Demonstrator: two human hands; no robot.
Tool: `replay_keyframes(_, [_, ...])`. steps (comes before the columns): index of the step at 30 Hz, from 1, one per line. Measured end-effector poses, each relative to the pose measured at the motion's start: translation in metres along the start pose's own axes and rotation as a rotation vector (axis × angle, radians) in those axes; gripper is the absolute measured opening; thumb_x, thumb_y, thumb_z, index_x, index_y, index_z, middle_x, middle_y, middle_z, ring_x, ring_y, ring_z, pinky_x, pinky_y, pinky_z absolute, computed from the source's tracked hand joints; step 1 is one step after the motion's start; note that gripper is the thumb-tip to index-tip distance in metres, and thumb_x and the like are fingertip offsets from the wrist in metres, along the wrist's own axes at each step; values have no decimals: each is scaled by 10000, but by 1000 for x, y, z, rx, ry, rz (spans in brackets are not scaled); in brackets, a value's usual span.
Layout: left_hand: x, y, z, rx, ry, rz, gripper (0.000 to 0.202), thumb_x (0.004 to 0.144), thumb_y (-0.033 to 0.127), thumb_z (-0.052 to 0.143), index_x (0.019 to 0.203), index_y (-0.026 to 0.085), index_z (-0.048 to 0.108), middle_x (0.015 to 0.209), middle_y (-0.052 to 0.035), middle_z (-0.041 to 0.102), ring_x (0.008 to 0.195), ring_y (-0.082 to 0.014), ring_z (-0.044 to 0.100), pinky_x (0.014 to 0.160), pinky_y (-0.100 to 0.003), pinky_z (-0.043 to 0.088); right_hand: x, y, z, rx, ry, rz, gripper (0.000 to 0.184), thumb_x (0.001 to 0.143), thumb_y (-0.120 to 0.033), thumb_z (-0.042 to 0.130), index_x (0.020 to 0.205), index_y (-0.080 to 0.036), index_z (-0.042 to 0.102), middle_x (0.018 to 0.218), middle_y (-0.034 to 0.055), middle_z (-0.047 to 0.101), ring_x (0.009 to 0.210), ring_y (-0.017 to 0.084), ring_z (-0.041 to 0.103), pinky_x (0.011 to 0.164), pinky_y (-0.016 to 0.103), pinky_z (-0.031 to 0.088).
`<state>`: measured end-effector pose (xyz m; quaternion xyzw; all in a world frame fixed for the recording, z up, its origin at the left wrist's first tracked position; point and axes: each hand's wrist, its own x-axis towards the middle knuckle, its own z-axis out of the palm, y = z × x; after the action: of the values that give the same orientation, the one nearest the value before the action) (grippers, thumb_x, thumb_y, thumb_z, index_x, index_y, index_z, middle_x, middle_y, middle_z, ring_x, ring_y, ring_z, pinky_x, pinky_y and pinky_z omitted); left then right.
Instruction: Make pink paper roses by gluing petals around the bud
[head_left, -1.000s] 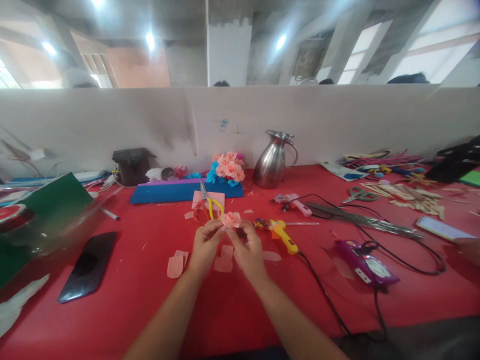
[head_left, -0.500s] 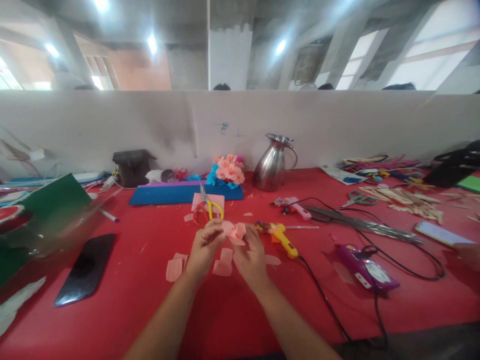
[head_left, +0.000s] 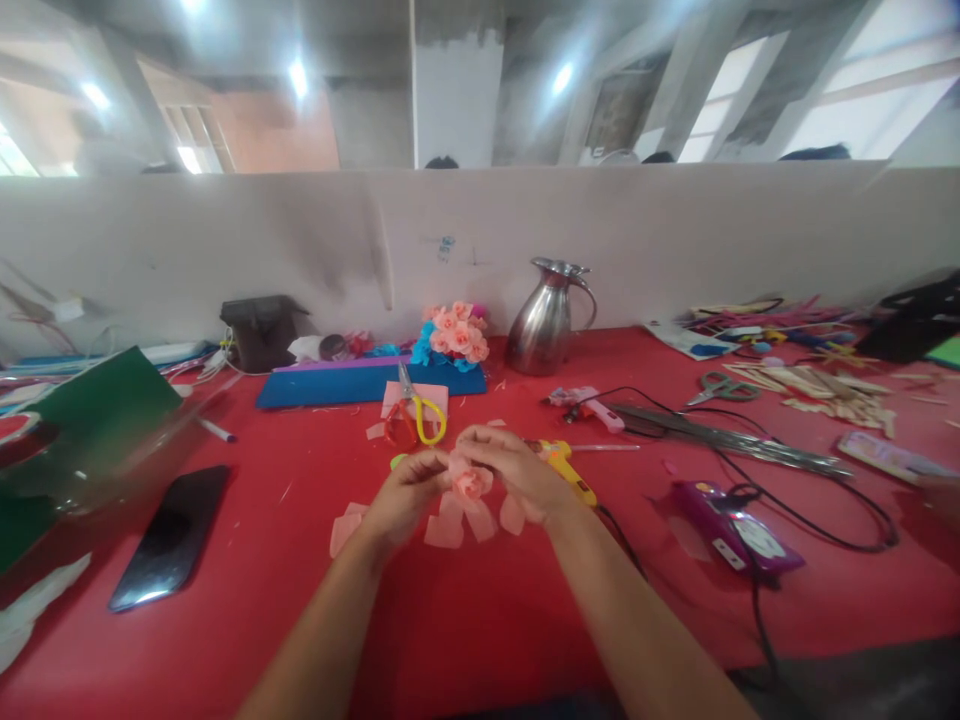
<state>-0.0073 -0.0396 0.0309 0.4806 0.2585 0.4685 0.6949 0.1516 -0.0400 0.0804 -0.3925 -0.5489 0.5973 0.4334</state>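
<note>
A pink paper flower [head_left: 471, 484] is held between both hands above the red table. My left hand [head_left: 409, 492] pinches it from the left side. The fingers of my right hand [head_left: 517, 470] close on its upper right edge. Pink paper pieces [head_left: 445, 525] lie on the table beneath the flower, and more are partly covered by my left wrist. Just beyond my hands are scissors [head_left: 426, 415] with yellow and red handles. A yellow glue gun [head_left: 574, 475] lies to the right, its front part hidden behind my right hand.
A steel jug [head_left: 541, 320] stands at the back beside a bunch of pink and blue paper flowers [head_left: 459, 335]. A black phone [head_left: 171, 535] lies left. On the right are a pink glue gun [head_left: 592, 408], a purple power strip [head_left: 735, 530], cables and thin wires [head_left: 735, 440].
My right hand has moved up and over the flower's far side, its fingers now at the top edge. The flower has tilted and lowered slightly. At the far right, a person's phone has tilted.
</note>
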Motion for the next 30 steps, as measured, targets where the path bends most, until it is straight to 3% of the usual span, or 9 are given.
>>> replay_keyframes(3, [0, -1, -1, 25, -21, -15, 128, 680, 259, 711, 755, 159, 680, 744, -42, 644, 692, -124, 562, 694, -247, 422, -2, -6, -1, 14, -39, 13, 204, 708, -359, 642, 644, -171, 596, 601, -22, 558, 537, 93, 465, 530, 229, 374])
replay_keyframes(11, [-2, -2, -4, -96, -40, -55, 166, 633, 233, 745, 767, 171, 669, 738, -33, 644, 661, -117, 562, 644, -232, 413, -6, -8, 2, -151, 46, -122, 188, 691, -364, 668, 679, -181, 625, 626, -27, 553, 588, 103, 481, 557, 235, 400])
replay_keyframes(30, [-3, -3, -8, -154, -64, -115, 212, 573, 201, 780, 748, 160, 668, 691, -14, 613, 590, -86, 521, 574, -210, 388, -15, -17, 6, -127, -54, -177, 79, 723, -237, 652, 776, -198, 609, 752, -7, 624, 700, 126, 578, 654, 274, 465])
